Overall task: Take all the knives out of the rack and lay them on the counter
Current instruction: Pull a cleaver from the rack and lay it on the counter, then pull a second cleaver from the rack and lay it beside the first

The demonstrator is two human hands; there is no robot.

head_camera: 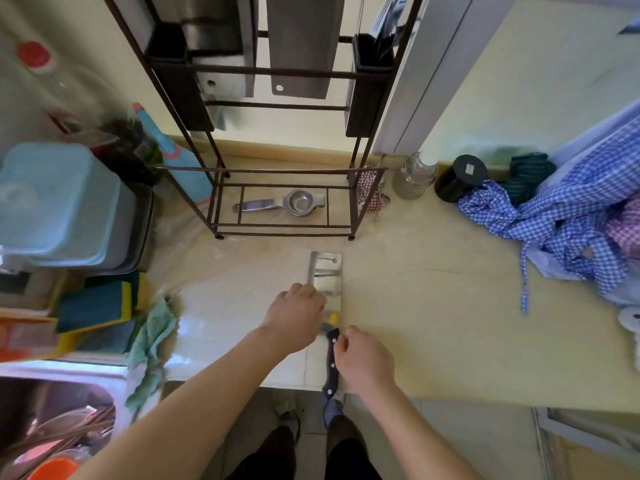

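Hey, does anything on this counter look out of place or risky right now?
Yes. The cleaver lies flat on the counter, but its black handle sticks out past the front edge, over the floor, where a bump might knock it off. Two more cleavers hang in the rack.

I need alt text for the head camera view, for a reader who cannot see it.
A cleaver lies on the beige counter; the left hand rests on its blade, and the right hand is beside its black handle. Behind them, two more cleavers hang in a dark metal rack.
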